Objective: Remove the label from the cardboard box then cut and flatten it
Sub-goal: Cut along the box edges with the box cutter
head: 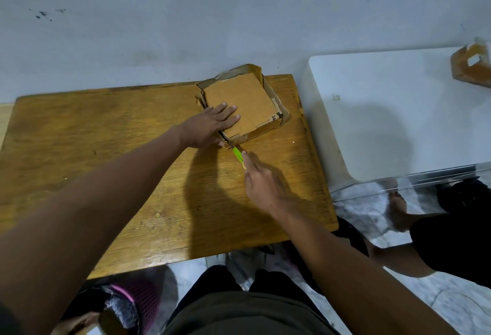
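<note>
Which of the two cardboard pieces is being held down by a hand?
The cardboard box on the wooden table, under the left hand. The other cardboard piece lies untouched on the white table.

Two hands (pixel 212 127), two cardboard boxes (pixel 247 106), one cutter (pixel 238 157), two tables (pixel 106 148).

Wooden bench (pixel 106 148), varnished and scuffed, pushed against a pale wall (pixel 186 16) marked with dark smudges at upper left. Just right of it, a white table (pixel 385 111) carrying a brown cardboard piece with a cut-out handle (pixel 470 66) at its far right edge. Marbled floor (pixel 451 308) below. A pink-and-black mesh item (pixel 138 297) on the floor at lower left.
</note>
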